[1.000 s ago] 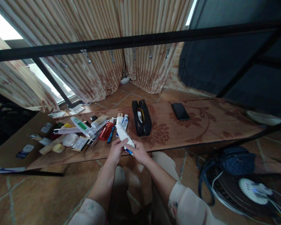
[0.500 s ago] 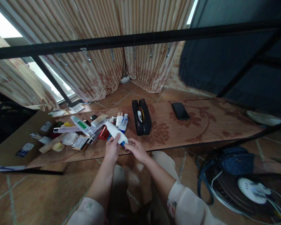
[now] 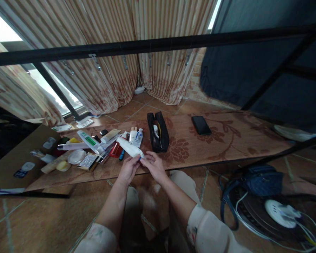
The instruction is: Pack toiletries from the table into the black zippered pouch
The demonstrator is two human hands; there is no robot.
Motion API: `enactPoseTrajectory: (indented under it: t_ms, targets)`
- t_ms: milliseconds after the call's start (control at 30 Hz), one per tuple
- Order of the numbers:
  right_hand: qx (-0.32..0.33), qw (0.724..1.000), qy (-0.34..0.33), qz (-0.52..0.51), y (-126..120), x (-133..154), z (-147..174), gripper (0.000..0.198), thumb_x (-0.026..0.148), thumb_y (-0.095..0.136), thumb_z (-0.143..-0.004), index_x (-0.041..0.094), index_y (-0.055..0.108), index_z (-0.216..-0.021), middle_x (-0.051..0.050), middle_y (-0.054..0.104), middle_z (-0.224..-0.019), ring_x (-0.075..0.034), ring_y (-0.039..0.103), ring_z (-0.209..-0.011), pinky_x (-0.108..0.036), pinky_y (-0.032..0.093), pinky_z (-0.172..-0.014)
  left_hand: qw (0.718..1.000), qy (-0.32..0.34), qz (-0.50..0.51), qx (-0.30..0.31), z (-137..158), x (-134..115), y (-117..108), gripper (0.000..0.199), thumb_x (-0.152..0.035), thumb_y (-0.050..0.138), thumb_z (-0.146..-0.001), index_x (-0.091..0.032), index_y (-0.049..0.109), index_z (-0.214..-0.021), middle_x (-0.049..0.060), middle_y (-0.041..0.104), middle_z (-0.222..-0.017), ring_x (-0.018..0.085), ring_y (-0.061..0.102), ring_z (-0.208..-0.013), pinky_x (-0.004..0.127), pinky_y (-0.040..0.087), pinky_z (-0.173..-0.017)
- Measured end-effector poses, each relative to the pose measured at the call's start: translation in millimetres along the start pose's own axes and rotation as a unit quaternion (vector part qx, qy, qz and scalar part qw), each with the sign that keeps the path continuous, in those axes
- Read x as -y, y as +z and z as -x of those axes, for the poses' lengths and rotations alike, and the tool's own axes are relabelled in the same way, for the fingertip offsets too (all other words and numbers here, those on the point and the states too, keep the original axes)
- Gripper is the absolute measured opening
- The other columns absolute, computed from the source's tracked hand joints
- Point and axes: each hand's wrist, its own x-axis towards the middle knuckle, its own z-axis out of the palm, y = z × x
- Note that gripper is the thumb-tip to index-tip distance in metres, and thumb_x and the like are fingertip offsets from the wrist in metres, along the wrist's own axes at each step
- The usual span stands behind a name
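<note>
A white squeeze tube [image 3: 128,146] slants over the front edge of the cloth-covered bench. My left hand [image 3: 129,169] is closed on its near end. The fingers of my right hand [image 3: 156,167] pinch that same end, where a bit of blue shows between the hands. Just behind lie a white and blue tube [image 3: 138,138], a red bottle [image 3: 116,150] and a small blue item [image 3: 122,155]. To the right of the tube stands an unzipped black pouch [image 3: 164,142], with a white-capped item [image 3: 156,130] inside it.
Left of my hands are several cosmetics: a green-labelled clear pack [image 3: 89,140], a round clear case [image 3: 77,156], a glittery compact [image 3: 87,161]. A cardboard box [image 3: 5,171] stands at the far left. A black phone [image 3: 201,125] lies right. A dark metal rail [image 3: 158,45] crosses behind.
My hands have shifted closer together around the tube's near end, and less of its blue part shows. The view has moved slightly.
</note>
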Motion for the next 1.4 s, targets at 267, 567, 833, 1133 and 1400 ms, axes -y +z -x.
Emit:
enactPoseTrajectory:
  t_ms: [267, 567, 833, 1133, 1400]
  targets:
    - [-0.004, 1.000, -0.018, 0.009, -1, 2, 0, 0.054, 0.037, 0.078, -0.057, 0.018, 0.055, -0.102, -0.003, 0.063, -0.089, -0.015, 0.062, -0.082, -0.030, 0.050, -0.080, 0.999, -0.007, -0.002, 0.032, 2, -3, -1, 0.033, -0.024, 0.081, -0.059, -0.009, 0.070, -0.085, 0.008, 0.071, -0.082, 0.017, 0.066, -0.082, 0.028, 0.050, -0.082]
    - [0.012, 0.999, -0.028, 0.043, 0, 4, 4, 0.057, 0.036, 0.080, -0.055, 0.020, 0.055, -0.103, -0.003, 0.063, -0.090, -0.015, 0.061, -0.081, -0.030, 0.050, -0.077, 1.000, 0.022, -0.006, 0.018, 2, -2, 0, 0.033, -0.022, 0.084, -0.052, -0.010, 0.070, -0.079, 0.007, 0.071, -0.076, 0.018, 0.066, -0.074, 0.032, 0.051, -0.077]
    - [0.033, 0.997, -0.027, 0.071, -1, 6, 4, 0.057, 0.037, 0.080, -0.056, 0.020, 0.056, -0.105, -0.002, 0.062, -0.092, -0.012, 0.059, -0.072, -0.027, 0.049, -0.070, 0.997, 0.071, 0.020, -0.011, 2, -4, -1, 0.028, -0.019, 0.085, -0.050, -0.012, 0.071, -0.074, 0.003, 0.071, -0.074, 0.014, 0.063, -0.067, 0.029, 0.050, -0.074]
    - [0.047, 0.993, -0.034, 0.104, -1, 7, 7, 0.055, 0.038, 0.079, -0.058, 0.020, 0.059, -0.106, -0.004, 0.063, -0.096, -0.012, 0.058, -0.073, -0.027, 0.049, -0.070, 0.997, 0.046, 0.059, -0.016, -3, -12, -9, 0.029, -0.021, 0.083, -0.054, -0.012, 0.070, -0.077, 0.003, 0.071, -0.077, 0.014, 0.064, -0.072, 0.025, 0.049, -0.076]
    - [0.053, 0.989, -0.079, 0.109, -2, 4, 3, 0.038, 0.029, 0.075, -0.063, 0.019, 0.063, -0.098, -0.002, 0.066, -0.088, -0.013, 0.058, -0.074, -0.025, 0.048, -0.068, 0.999, -0.043, 0.023, 0.019, -5, -3, -11, 0.021, -0.012, 0.074, -0.062, -0.008, 0.066, -0.081, 0.006, 0.069, -0.073, 0.014, 0.063, -0.064, 0.024, 0.052, -0.063]
